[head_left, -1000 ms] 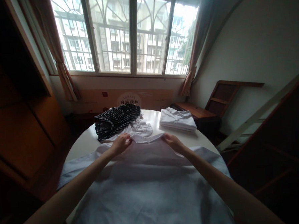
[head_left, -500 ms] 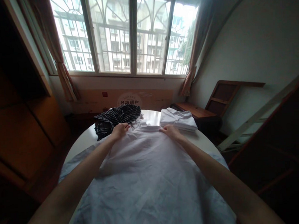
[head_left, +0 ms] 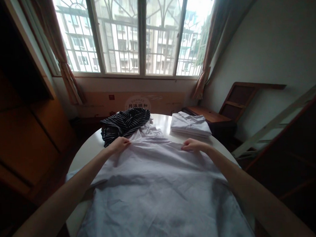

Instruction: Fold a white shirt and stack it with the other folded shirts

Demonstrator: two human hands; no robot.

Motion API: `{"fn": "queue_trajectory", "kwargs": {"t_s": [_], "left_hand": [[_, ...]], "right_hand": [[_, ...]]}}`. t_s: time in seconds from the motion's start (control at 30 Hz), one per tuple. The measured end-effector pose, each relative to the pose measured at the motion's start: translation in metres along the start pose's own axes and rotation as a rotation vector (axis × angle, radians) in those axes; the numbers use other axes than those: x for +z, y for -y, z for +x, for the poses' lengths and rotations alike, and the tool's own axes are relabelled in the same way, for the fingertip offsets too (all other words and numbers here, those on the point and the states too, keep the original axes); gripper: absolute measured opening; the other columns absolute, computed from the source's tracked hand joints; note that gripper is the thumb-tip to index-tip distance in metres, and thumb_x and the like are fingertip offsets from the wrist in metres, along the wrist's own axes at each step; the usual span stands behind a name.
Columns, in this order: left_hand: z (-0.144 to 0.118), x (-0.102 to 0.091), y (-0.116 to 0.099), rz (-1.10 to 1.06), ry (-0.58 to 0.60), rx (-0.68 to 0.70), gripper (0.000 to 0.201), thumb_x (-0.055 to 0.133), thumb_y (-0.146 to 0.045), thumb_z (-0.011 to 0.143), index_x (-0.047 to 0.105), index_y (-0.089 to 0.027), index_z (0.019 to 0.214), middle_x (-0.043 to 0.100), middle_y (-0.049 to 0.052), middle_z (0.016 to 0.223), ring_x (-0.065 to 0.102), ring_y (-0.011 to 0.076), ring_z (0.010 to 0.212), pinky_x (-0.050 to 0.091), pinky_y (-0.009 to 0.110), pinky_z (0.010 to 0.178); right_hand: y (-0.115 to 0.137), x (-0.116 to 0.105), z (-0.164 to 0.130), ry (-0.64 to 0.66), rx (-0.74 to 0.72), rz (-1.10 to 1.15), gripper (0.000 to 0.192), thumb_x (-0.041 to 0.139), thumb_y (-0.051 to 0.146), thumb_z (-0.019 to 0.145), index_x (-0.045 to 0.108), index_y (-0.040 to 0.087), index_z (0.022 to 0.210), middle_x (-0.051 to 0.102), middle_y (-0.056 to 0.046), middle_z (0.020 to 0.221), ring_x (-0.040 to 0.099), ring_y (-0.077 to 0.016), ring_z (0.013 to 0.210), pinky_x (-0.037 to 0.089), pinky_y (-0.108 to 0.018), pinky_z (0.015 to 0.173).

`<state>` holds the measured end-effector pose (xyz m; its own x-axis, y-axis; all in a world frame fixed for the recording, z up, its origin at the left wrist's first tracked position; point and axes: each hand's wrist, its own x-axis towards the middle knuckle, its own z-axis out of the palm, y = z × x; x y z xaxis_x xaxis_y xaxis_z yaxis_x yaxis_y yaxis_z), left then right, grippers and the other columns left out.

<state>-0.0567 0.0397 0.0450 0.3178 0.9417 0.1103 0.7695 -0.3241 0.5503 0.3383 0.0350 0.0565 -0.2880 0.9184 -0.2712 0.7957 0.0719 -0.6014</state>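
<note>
- Pressing my left hand (head_left: 118,144) onto the far left part of the white shirt (head_left: 156,189); whether its grip pinches the cloth I cannot tell.
- My right hand (head_left: 192,145) rests on the shirt's far right part, fingers curled down; I cannot tell whether that grip is clenched on the cloth.
- The shirt lies spread over the round worktop (head_left: 90,150), from the near edge almost to the far one, its hem hanging over the near edge.
- A striped garment (head_left: 125,123) lies crumpled at the far left edge, just beyond my left hand.
- A folded white pile (head_left: 190,125) sits at the far right edge, near my right hand but apart from it.
</note>
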Motion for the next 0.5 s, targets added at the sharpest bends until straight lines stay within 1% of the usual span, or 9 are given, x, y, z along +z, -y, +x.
{"fn": "queue_trajectory", "kwargs": {"t_s": [0.07, 0.13, 0.23, 0.3, 0.37, 0.43, 0.5], "left_hand": [[0.002, -0.002, -0.002, -0.046, -0.050, -0.012, 0.033, 0.046, -0.042, 0.068, 0.059, -0.014, 0.055, 0.053, 0.000, 0.053, 0.044, 0.0130, 0.054, 0.032, 0.022, 0.051], [0.005, -0.007, -0.007, -0.120, -0.087, -0.025, 0.034, 0.046, -0.045, 0.067, 0.060, -0.014, 0.060, 0.056, 0.001, 0.058, 0.047, 0.0140, 0.058, 0.034, 0.022, 0.054], [0.008, -0.020, -0.015, -0.164, -0.093, -0.060, 0.040, 0.048, -0.052, 0.065, 0.057, -0.014, 0.057, 0.050, -0.001, 0.053, 0.043, 0.0123, 0.054, 0.032, 0.022, 0.051], [0.007, -0.032, -0.017, -0.155, -0.060, -0.057, 0.041, 0.053, -0.054, 0.061, 0.055, -0.014, 0.054, 0.045, -0.003, 0.050, 0.040, 0.0104, 0.051, 0.029, 0.020, 0.048], [0.005, -0.044, -0.014, -0.156, -0.005, -0.024, 0.037, 0.059, -0.051, 0.058, 0.056, -0.014, 0.056, 0.047, -0.004, 0.052, 0.041, 0.0098, 0.052, 0.029, 0.020, 0.048], [0.004, -0.052, -0.007, -0.167, 0.049, -0.001, 0.031, 0.064, -0.045, 0.054, 0.060, -0.015, 0.062, 0.053, -0.003, 0.057, 0.046, 0.0107, 0.056, 0.033, 0.019, 0.050], [0.004, -0.057, 0.002, -0.152, 0.063, -0.014, 0.027, 0.065, -0.039, 0.053, 0.063, -0.015, 0.065, 0.059, -0.001, 0.062, 0.051, 0.0125, 0.059, 0.037, 0.020, 0.053]], "right_hand": [[-0.002, -0.007, -0.006, -0.069, -0.025, -0.003, 0.040, 0.059, 0.054, 0.055, 0.050, 0.016, 0.047, 0.040, 0.004, 0.042, 0.032, -0.0075, 0.043, 0.024, -0.023, 0.044], [0.000, -0.014, -0.010, -0.171, -0.064, 0.007, 0.043, 0.057, 0.058, 0.056, 0.053, 0.016, 0.049, 0.042, 0.003, 0.045, 0.035, -0.0084, 0.046, 0.026, -0.023, 0.046], [0.008, -0.027, -0.014, -0.296, -0.095, 0.007, 0.047, 0.054, 0.062, 0.058, 0.055, 0.016, 0.054, 0.045, 0.003, 0.050, 0.038, -0.0093, 0.049, 0.029, -0.023, 0.049], [0.012, -0.036, -0.018, -0.344, -0.109, -0.015, 0.048, 0.055, 0.063, 0.059, 0.054, 0.015, 0.054, 0.044, 0.003, 0.050, 0.038, -0.0092, 0.050, 0.028, -0.023, 0.049], [0.013, -0.044, -0.022, -0.333, -0.134, -0.009, 0.046, 0.058, 0.061, 0.057, 0.053, 0.015, 0.054, 0.044, 0.004, 0.051, 0.038, -0.0091, 0.051, 0.028, -0.022, 0.049], [0.009, -0.049, -0.026, -0.235, -0.143, 0.065, 0.044, 0.062, 0.058, 0.056, 0.057, 0.015, 0.059, 0.048, 0.003, 0.055, 0.041, -0.0097, 0.053, 0.030, -0.022, 0.050], [0.002, -0.052, -0.028, -0.112, -0.113, 0.150, 0.041, 0.064, 0.054, 0.056, 0.061, 0.015, 0.067, 0.054, 0.001, 0.059, 0.046, -0.0107, 0.055, 0.033, -0.022, 0.051]]}}
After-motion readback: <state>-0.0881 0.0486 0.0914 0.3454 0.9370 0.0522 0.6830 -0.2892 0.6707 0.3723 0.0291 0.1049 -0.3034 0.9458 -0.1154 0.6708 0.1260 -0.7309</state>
